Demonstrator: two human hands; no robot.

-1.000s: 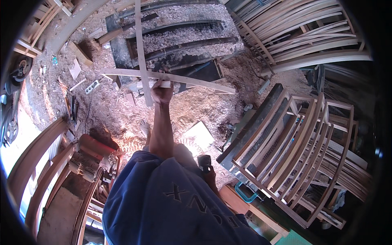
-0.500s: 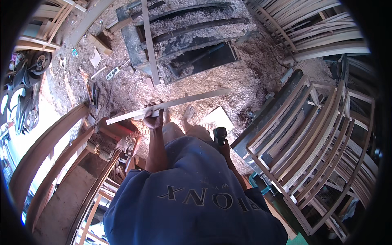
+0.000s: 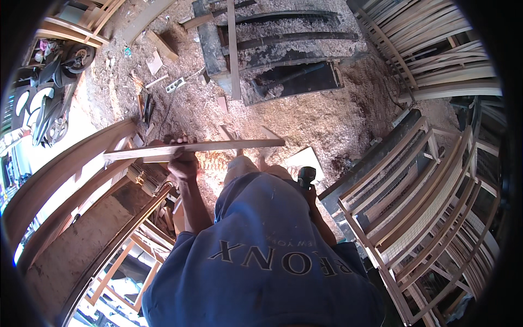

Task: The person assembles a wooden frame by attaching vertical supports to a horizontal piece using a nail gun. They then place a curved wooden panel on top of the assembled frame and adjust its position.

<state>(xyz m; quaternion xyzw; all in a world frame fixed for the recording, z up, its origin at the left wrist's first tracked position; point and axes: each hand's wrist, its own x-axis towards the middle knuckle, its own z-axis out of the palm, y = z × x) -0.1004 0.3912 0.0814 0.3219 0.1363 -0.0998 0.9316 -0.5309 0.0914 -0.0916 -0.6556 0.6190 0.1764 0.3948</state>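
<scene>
My left hand is closed around a long, light wooden strip near its left end, holding it off the floor across the front of my body. Two short wooden crosspieces show along its far side; how they join it is hard to make out. At my right side, my right hand grips a black power tool with a blocky end, perhaps a cordless drill. My sleeve and body hide part of that hand.
Wood shavings cover the floor. Ahead lies a dark frame with a plank across it. Slatted wooden frames stand at right, long boards at left. A power strip and wood offcuts lie far left.
My left hand has carried the wooden strip to the left, and the strip has turned nearly level. The right hand still holds the power tool. My view has shifted, so the surroundings sit differently.
</scene>
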